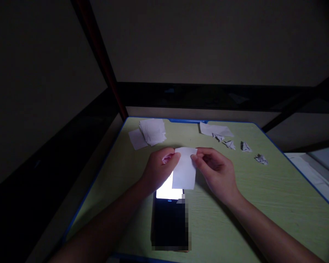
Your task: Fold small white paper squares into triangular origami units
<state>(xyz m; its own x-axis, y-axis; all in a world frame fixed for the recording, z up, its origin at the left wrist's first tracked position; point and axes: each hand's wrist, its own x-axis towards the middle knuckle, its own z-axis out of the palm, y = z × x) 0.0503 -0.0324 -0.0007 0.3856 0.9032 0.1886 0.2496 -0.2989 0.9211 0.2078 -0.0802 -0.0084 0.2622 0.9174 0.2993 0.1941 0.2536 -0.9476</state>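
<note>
A small white rectangular sheet of paper [184, 170] is held up between both hands. My left hand [161, 166] pinches its upper left edge between thumb and fingers. At the upper right edge, my right hand [218, 171] grips it the same way, thumb in front. Below and partly behind the paper lies a phone [170, 223] on the table, its upper screen glowing white and its lower part dark. The paper and my left hand cover part of the bright screen.
The light green table [112, 204] has a blue rim. A stack of white paper squares [153, 131] sits at the back left. A loose white sheet [216, 129] lies at the back right, near several small folded paper pieces [246, 146]. A dark wall frame runs behind.
</note>
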